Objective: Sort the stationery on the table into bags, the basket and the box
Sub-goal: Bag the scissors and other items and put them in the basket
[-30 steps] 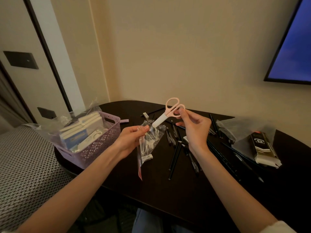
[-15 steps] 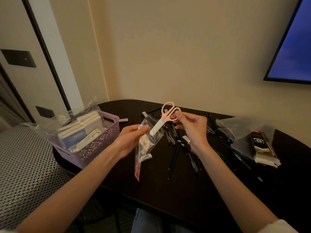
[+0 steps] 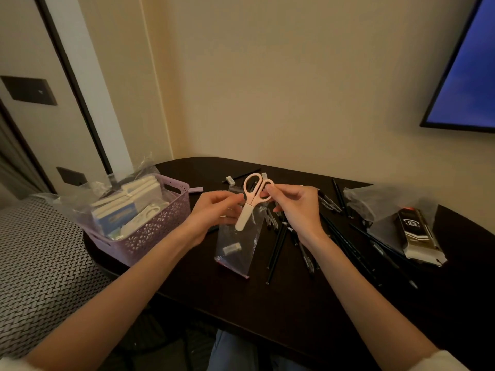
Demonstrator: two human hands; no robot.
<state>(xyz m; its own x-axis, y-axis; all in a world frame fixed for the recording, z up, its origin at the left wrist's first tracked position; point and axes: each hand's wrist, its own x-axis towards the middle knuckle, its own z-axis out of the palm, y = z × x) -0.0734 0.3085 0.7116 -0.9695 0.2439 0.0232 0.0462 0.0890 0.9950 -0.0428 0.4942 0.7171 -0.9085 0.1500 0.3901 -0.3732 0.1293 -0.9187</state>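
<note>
Above the table, scissors near-upright, capped tip down in bag

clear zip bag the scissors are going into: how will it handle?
Likely floppy: the clear bag hangs limp below the left hand pinching its mouth. Probably very light, holding only a small eraser-like piece. The film looks glossy, so maybe slippery; the capped scissors seem unlikely to pierce it.

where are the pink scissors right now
In the head view, centre frame above the dark table: the right hand pinches the pink scissors by the handles, their capped tip dipping into the clear bag that the left hand holds.
</note>
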